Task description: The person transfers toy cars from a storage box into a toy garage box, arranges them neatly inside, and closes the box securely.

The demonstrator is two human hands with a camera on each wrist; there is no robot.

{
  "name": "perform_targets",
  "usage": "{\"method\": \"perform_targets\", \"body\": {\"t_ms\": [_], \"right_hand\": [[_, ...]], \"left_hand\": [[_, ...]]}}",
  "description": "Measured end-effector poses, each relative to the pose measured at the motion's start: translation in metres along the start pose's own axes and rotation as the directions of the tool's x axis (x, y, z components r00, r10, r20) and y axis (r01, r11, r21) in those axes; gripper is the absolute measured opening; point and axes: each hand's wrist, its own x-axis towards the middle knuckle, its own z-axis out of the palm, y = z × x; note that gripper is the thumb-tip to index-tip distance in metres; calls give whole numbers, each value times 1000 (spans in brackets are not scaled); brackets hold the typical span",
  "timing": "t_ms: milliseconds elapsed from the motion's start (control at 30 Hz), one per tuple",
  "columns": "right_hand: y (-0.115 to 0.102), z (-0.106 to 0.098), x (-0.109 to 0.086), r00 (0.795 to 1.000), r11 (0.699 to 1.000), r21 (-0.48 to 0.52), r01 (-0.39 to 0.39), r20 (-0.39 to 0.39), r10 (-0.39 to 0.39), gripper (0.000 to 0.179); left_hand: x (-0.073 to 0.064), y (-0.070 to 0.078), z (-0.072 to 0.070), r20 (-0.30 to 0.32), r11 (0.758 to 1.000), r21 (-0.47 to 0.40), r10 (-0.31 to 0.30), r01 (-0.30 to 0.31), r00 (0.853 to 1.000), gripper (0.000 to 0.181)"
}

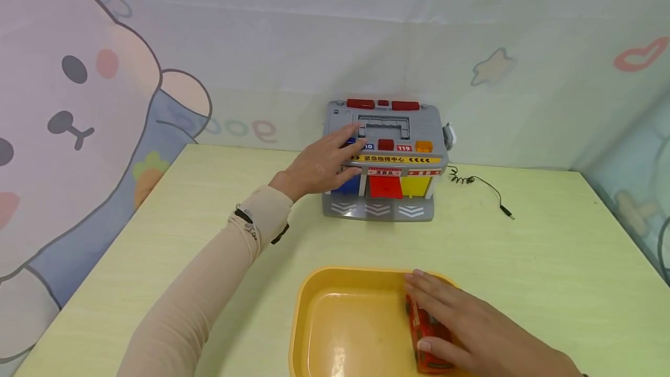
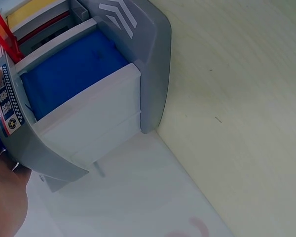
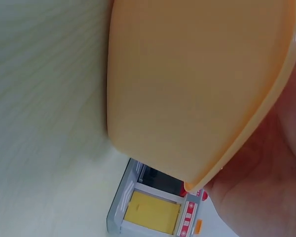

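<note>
A grey toy rescue station (image 1: 384, 159) stands near the wall, with blue, red and yellow doors along its front. Its red door (image 1: 385, 186) is swung outward, while the blue door (image 2: 74, 74) and yellow door (image 3: 153, 212) are closed. My left hand (image 1: 327, 162) rests on the station's left top and front edge, fingers spread. In the yellow tray (image 1: 309, 313) lies a red toy car (image 1: 423, 330) along the right side. My right hand (image 1: 466, 319) is over the car, fingers extended and thumb across it; the palm side is hidden, so any grip cannot be seen.
A thin black coiled cable with a plug (image 1: 506, 211) lies right of the station on the light green tabletop (image 1: 523, 284). Behind hangs a cloth backdrop (image 1: 293, 34) with a cartoon bear. A dark cord (image 1: 663, 249) shows at the far right.
</note>
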Motion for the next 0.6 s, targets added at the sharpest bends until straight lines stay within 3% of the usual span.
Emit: {"method": "perform_targets", "body": {"t_ms": [267, 600], "right_hand": [[-2, 7, -1, 995, 997, -40, 69, -71, -72, 80], [-4, 5, 3, 999, 1000, -10, 2, 43, -1, 87]], "left_hand": [[-5, 0, 1, -13, 999, -24, -30, 30, 999, 62], [-7, 1, 4, -38, 998, -46, -46, 45, 998, 61]]}}
